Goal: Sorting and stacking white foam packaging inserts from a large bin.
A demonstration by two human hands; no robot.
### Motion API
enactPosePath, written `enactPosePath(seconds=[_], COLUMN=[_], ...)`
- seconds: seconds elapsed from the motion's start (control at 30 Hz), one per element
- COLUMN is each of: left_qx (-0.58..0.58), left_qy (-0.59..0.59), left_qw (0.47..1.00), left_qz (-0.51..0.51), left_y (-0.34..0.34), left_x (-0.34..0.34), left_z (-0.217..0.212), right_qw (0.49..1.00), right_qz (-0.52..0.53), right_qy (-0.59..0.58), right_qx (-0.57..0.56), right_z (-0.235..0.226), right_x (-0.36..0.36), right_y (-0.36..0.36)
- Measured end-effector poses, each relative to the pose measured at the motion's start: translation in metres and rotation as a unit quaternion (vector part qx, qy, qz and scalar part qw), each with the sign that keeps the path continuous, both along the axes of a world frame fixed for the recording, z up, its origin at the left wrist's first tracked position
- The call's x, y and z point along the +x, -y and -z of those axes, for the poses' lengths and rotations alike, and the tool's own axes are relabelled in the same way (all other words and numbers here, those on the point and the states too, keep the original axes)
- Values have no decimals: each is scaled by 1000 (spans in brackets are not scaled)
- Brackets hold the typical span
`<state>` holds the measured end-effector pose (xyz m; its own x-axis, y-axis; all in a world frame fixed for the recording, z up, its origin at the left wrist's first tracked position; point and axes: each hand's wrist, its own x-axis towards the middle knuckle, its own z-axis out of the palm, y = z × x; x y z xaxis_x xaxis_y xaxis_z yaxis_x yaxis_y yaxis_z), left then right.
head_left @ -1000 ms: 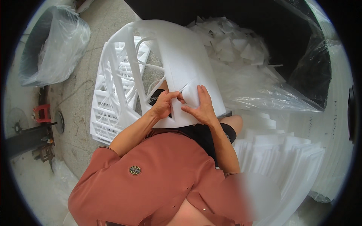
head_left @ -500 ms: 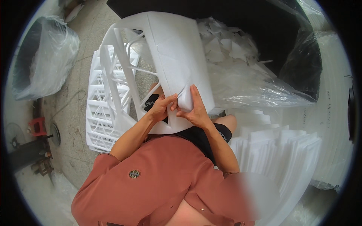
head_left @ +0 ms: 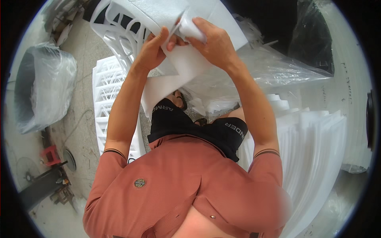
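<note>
1. One round, checked badge (head_left: 140,183) is borne on the chest of the rust-red short-sleeved shirt (head_left: 166,170); its fine marks are too small to be read.
2. Between the thumb and fingers of the right hand (head_left: 216,43), closed to a narrow gap, a curled white foam flap (head_left: 190,29) is gripped.
3. The left hand (head_left: 152,51) is held just beside the flap, half open, its thumb raised and its fingers bent; whether any foam is pinched by it cannot be told.
4. The large, partly cut-out white foam sheet (head_left: 186,63), to which the flap seems joined, is spread under and beyond both hands.
5. On both legs of the black cloth shorts (head_left: 178,123), pale capital lettering is printed.
6. To the right, many thin white foam sheets (head_left: 305,146) are stacked on edge; to the left, a white slatted foam panel (head_left: 106,95) is laid on the grey floor (head_left: 85,119).
7. At far right, dark handwriting is borne down a pale, layered upright surface (head_left: 357,115).
8. At far left, white material is held in a clear plastic bag (head_left: 51,87).
</note>
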<state>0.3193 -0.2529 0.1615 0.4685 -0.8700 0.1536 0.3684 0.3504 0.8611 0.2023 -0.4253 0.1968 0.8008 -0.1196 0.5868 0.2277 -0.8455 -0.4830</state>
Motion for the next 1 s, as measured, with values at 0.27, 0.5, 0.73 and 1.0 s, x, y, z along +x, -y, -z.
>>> enactPosePath(seconds=[0.27, 0.5, 0.73, 1.0], left_qx=[33, 40, 183, 236], left_qy=[-92, -194, -165, 127], left_qw=[995, 978, 952, 963], left_qz=[-34, -61, -178, -19], left_y=[12, 6, -3, -2], left_x=[18, -32, -33, -66], left_z=[31, 50, 72, 73], right_qw=[936, 787, 910, 944], right_qz=[110, 179, 398, -96], right_qy=[-37, 51, -66, -306], right_qx=[333, 588, 99, 76], right_z=[-28, 29, 31, 51], right_x=[-20, -44, -41, -2], right_y=[87, 178, 187, 2])
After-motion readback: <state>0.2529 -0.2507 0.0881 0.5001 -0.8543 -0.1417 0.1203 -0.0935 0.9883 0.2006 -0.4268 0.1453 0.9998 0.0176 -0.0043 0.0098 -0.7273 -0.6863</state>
